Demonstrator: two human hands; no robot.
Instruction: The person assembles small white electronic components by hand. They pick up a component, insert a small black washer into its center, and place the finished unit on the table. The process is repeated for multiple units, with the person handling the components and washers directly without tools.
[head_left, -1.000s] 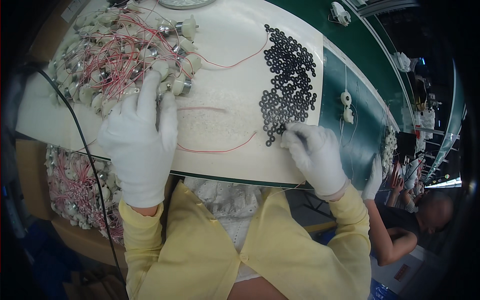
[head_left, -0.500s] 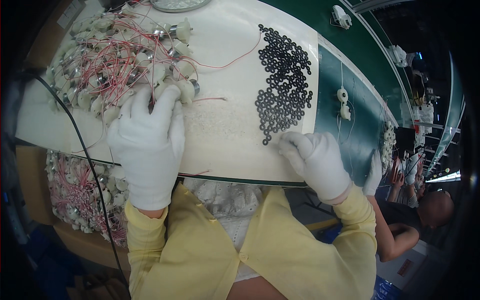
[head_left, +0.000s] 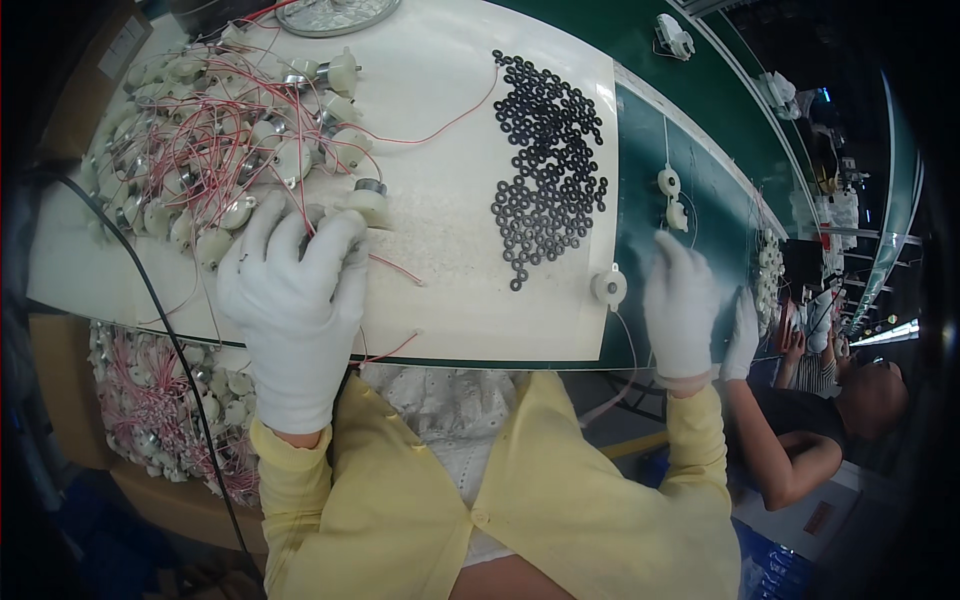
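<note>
My left hand [head_left: 295, 300], in a white glove, lies at the near edge of a heap of small motors with white plastic housings [head_left: 235, 150]. Its fingers are curled, with a finger against a small motor [head_left: 370, 204] whose silver end points up; the grip is partly hidden, and a red wire pokes out beside it. My right hand [head_left: 683, 310], also gloved, is over the green belt with its fingers stretched forward, holding nothing I can see. Just beyond the fingertips lie two white motor units [head_left: 672, 195]. Left of this hand, one round white motor unit [head_left: 608, 287] sits at the white board's right edge, its wire trailing down.
Many black rings [head_left: 550, 160] are spread on the white board [head_left: 430, 230]. A round metal tray [head_left: 338, 14] stands at the back. Below left is a carton of wired motors [head_left: 165, 400]; a black cable [head_left: 150, 255] crosses there. At the right, a co-worker's gloved hand [head_left: 740, 335] is near mine.
My right hand has moved right from beside the rings onto the green belt, its pinch loosened. A white motor unit now shows at the board's edge. The motor by my left fingers has turned.
</note>
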